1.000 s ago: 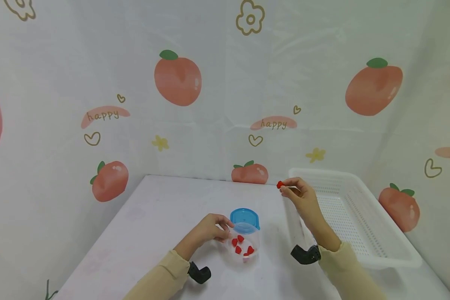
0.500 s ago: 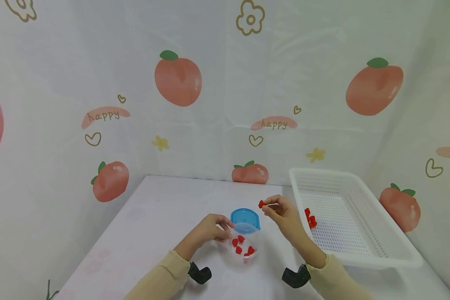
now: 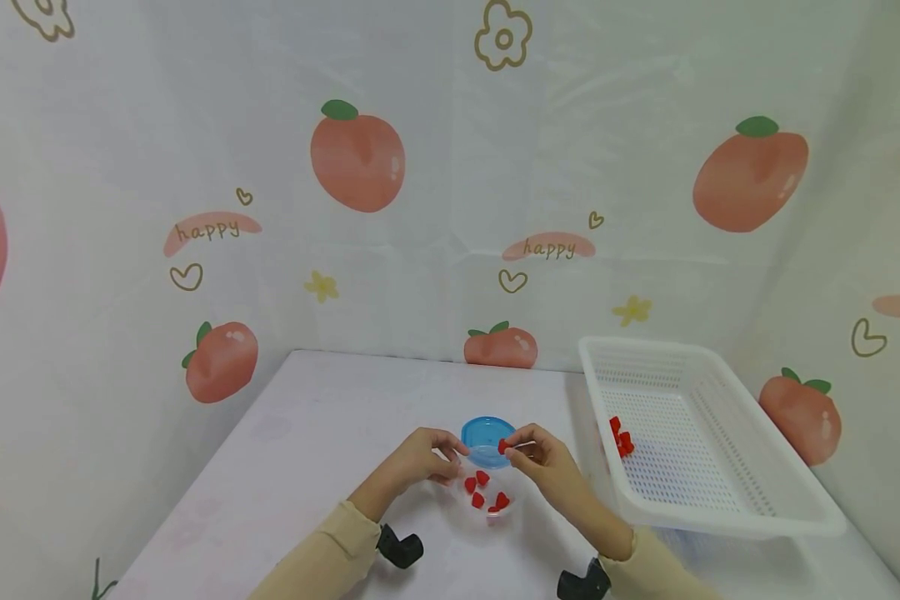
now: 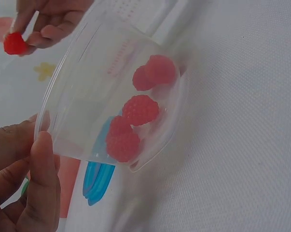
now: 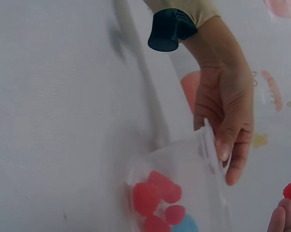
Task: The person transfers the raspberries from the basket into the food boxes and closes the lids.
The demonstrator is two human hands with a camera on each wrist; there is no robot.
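Observation:
My left hand (image 3: 423,457) pinches the rim of a clear plastic tub (image 4: 87,92) between thumb and fingers. Several red raspberries (image 4: 141,109) lie at the bottom of the tub, which stands on the table. With thumb and fingertips, my right hand (image 3: 546,467) pinches a single raspberry (image 3: 503,446), held above the tub's far right side. In the left wrist view that raspberry appears up beyond the tub's open rim. A blue lid (image 3: 487,430) lies just behind the tub, partly overlapped by the right fingertips in the head view.
A white perforated basket (image 3: 776,523) stands on the right of the table, with several more raspberries (image 3: 622,442) near its left wall. A patterned curtain (image 3: 420,275) hangs behind the white table (image 3: 345,392). Black camera mounts (image 3: 401,547) sit at both wrists.
My right hand has carried the raspberry from beside the basket's far left corner leftward and nearer, to above the tub. The left hand has stayed at the rim.

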